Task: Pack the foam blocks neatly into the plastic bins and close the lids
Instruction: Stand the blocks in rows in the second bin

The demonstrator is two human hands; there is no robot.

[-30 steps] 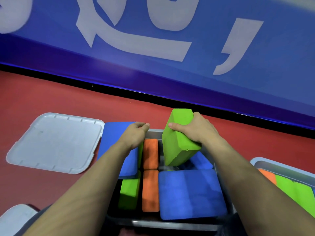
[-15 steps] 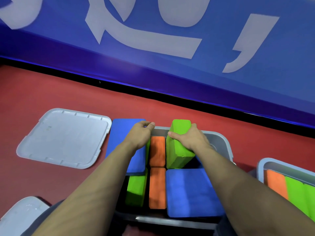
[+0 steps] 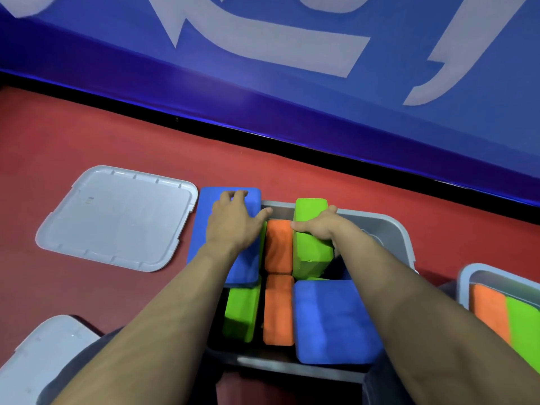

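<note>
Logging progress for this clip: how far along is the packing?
Done: several blocks lie in the bin. In hand: right hand grips a green block standing inside; left hand rests on a blue block. Left: the lid lies on the floor.

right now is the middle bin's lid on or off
Off: the bin is open with blocks showing, and a lid lies beside it.

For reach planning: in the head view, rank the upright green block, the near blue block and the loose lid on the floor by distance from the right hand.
1. Upright green block, gripped by the right hand.
2. Near blue block, below it in the bin.
3. Loose lid, far left on floor.
</note>
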